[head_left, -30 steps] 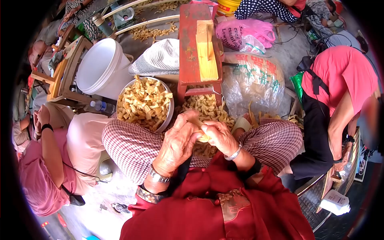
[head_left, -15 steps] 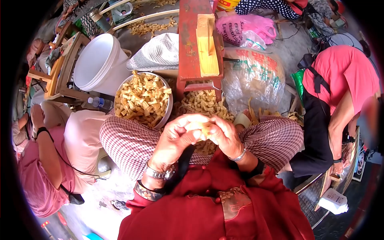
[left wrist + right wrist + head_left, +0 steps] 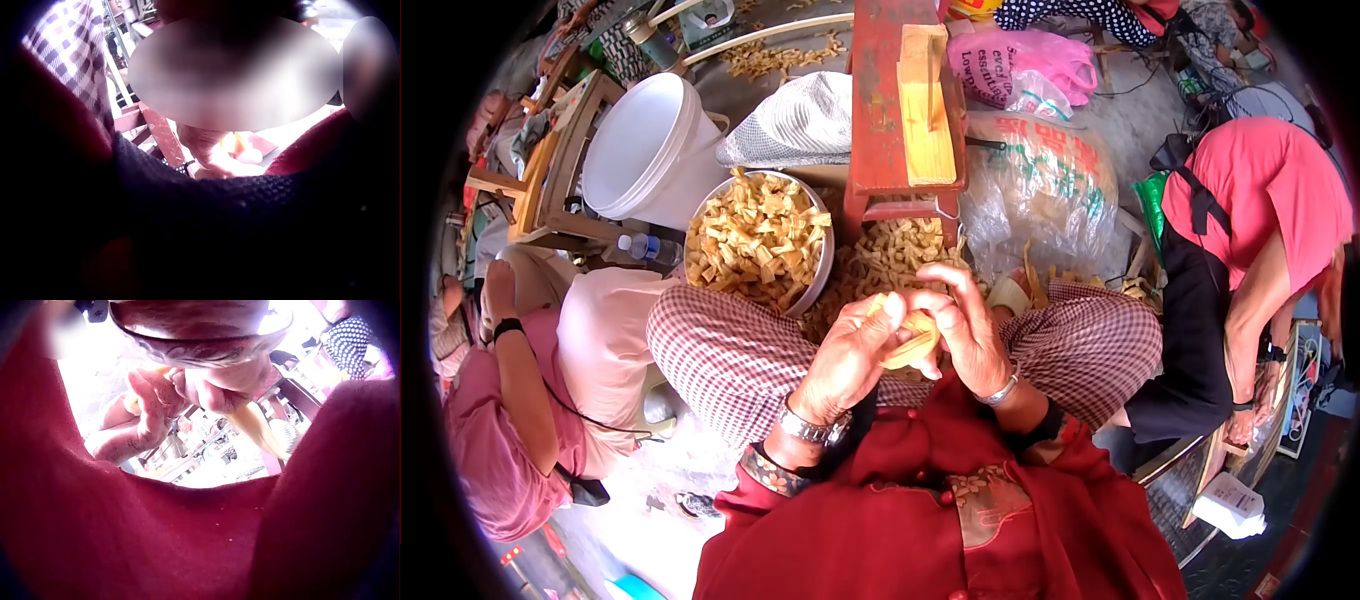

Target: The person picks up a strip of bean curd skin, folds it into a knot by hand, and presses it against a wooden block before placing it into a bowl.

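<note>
Above the person's lap, seen from the head, the left hand [image 3: 855,355] and right hand [image 3: 965,325] met, both pinching a yellow strip [image 3: 912,345] at the fingertips. It was held close to the chest, likely for a surer grip. A bowl [image 3: 830,268] of similar pieces sat just past the knee, handy to reach. From the left wrist, a dark sleeve [image 3: 187,237] hid nearly everything. From the right wrist, curled fingers [image 3: 156,400] clamped the strip, its tail hanging free below.
</note>
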